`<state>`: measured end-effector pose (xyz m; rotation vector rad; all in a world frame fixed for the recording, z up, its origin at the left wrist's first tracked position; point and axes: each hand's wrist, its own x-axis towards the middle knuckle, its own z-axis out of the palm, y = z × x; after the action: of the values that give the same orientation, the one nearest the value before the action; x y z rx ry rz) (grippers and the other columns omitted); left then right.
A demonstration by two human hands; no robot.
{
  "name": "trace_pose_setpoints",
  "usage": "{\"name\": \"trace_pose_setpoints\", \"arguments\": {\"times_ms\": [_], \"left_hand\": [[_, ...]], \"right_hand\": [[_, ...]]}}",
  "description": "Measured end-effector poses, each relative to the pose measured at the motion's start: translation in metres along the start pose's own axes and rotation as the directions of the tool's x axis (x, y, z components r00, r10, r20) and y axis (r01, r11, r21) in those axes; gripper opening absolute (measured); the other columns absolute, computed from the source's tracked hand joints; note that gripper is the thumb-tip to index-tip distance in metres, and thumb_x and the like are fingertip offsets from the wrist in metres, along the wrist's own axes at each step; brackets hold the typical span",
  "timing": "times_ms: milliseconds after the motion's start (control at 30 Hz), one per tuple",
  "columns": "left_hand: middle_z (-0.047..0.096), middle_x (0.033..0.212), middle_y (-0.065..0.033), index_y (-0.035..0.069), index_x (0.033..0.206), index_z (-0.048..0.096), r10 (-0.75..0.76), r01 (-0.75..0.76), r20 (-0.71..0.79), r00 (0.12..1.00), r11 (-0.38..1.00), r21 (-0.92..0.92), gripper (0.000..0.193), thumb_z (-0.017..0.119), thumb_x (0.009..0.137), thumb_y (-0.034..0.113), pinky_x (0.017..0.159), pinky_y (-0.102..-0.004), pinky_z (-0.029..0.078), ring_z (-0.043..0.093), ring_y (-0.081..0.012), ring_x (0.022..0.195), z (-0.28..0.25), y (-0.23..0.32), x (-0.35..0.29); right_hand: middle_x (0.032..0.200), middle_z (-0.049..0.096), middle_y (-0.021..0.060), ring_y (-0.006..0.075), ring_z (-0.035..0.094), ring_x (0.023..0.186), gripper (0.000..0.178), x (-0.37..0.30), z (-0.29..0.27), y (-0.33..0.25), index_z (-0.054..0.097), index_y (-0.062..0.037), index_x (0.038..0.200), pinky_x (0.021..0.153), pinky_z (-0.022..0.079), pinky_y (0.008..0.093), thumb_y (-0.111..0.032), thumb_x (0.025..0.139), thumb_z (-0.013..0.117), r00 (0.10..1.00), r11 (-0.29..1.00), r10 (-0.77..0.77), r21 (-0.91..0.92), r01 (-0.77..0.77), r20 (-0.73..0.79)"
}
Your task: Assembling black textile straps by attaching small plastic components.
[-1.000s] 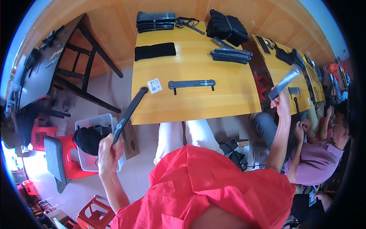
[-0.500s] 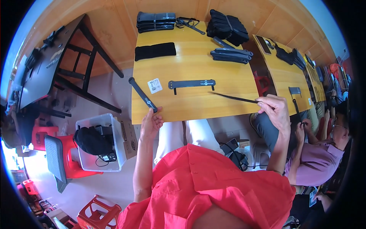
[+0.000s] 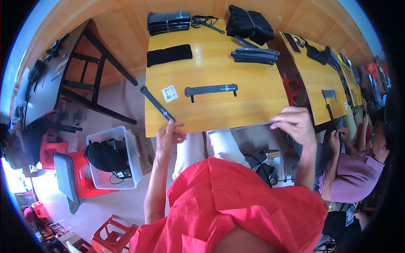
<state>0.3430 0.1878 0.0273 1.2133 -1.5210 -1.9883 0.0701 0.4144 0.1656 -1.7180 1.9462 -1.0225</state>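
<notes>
My right hand (image 3: 295, 125) pinches a thin dark strip (image 3: 251, 125) between thumb and fingers at the table's near right edge; the strip is seen almost edge-on and stretches left. At the near left edge, my left hand (image 3: 170, 135) has its fingers apart, a fingertip at the near end of a flat dark strap (image 3: 157, 103) lying slantwise on the table. A similar strap (image 3: 211, 90) with two short black tabs lies crosswise in the middle. Between these straps is a white printed label (image 3: 170, 93).
On the yellow table (image 3: 236, 111), a black cloth pad (image 3: 169, 55), bundled straps (image 3: 168, 22), a stack of straps (image 3: 254, 55) and a black bundle (image 3: 249, 25) lie farther back. A clear bin (image 3: 136, 162) stands left on the floor. A co-worker (image 3: 352, 177) sits right.
My right hand has lowered the strip to the table's near edge and turned it nearly edge-on. My left hand's fingers have spread slightly; the straps on the table lie as before.
</notes>
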Motion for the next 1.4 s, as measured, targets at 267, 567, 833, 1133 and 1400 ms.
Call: {"name": "trace_pose_setpoints", "arguments": {"times_ms": [267,567,833,1133,1400], "left_hand": [[0.056,0.066,-0.0023,0.001,0.095,0.062,0.134,-0.188,0.752,0.645,0.982,-0.014,0.044,0.044,0.093,0.041,0.058,-0.0232,0.043,0.053,-0.0094,0.061,0.066,0.052,-0.028],[0.050,0.060,0.0020,-0.002,0.085,0.063,0.108,-0.308,0.598,0.795,0.920,0.243,0.016,0.055,0.089,0.011,0.046,-0.0190,0.034,0.042,-0.0029,0.052,0.054,0.043,-0.023],[0.056,0.064,-0.0009,-0.003,0.087,0.064,0.081,-0.297,0.609,0.789,0.918,0.262,0.014,0.058,0.087,0.010,0.053,-0.0210,0.042,0.049,-0.0060,0.057,0.051,0.041,-0.014],[0.064,0.075,-0.0068,-0.004,0.091,0.064,0.087,-0.126,0.394,0.915,0.989,0.073,0.013,0.057,0.087,0.006,0.061,-0.0216,0.051,0.060,-0.0100,0.066,0.013,0.038,0.019],[0.064,0.075,-0.0066,-0.003,0.092,0.064,0.090,-0.080,0.164,0.982,0.994,-0.068,0.013,0.060,0.085,0.008,0.060,-0.0224,0.054,0.062,-0.0109,0.064,0.017,0.006,0.059]], "right_hand": [[0.074,0.061,0.0063,0.0168,0.060,0.061,0.025,0.028,0.056,-0.037,0.070,-0.0053,0.090,0.052,0.047,0.0259,0.004,0.067,0.068,0.940,0.940,-0.336,-0.042,0.338,0.053],[0.081,0.061,0.0055,0.0098,0.061,0.072,0.029,0.018,0.062,-0.008,0.063,-0.0025,0.107,0.057,0.048,0.0241,-0.010,0.080,0.066,0.964,0.741,0.197,0.616,-0.267,0.182],[0.065,0.061,0.0031,0.0051,0.054,0.049,0.010,0.011,0.070,0.025,0.066,0.0004,0.089,0.045,0.042,0.0157,-0.006,0.084,0.061,0.849,0.715,0.421,0.459,-0.527,0.320],[0.063,0.062,0.0045,0.0068,0.056,0.048,0.012,0.016,0.082,0.074,0.066,0.0011,0.086,0.045,0.045,0.0173,-0.010,0.082,0.063,0.861,0.648,0.499,0.619,-0.444,0.094],[0.069,0.063,0.0048,0.0080,0.058,0.054,0.016,0.033,0.105,0.105,0.065,-0.0004,0.089,0.047,0.046,0.0172,-0.016,0.083,0.064,0.763,0.447,0.646,0.794,-0.412,0.033]]}}
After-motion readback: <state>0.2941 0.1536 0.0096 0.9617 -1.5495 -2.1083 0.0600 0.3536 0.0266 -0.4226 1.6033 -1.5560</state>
